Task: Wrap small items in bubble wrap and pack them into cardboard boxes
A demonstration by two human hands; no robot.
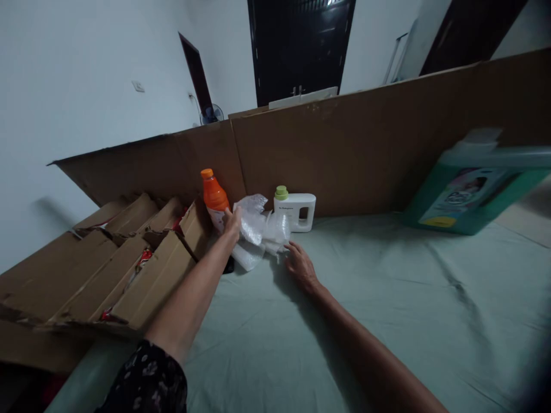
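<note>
A crumpled piece of clear bubble wrap (252, 226) lies on the green cloth. My left hand (231, 225) is closed at its left edge, with the fingers partly hidden. Just behind that hand stands an orange bottle (215, 195) with an orange cap and a pale label. My right hand (302, 267) is at the lower right edge of the wrap, its fingers slightly bent and apart; whether they touch the wrap is hard to see. Behind the wrap a white jug (303, 209) with a green cap and a side handle stands upright, partly covered by it.
On the left is a divided cardboard box (159, 275) with red items in some slots. A tall cardboard panel (365, 149) runs along the back. A large teal liquid jug (465, 195) stands at the right, on the green cloth (387, 287). A dark object pokes out below the wrap.
</note>
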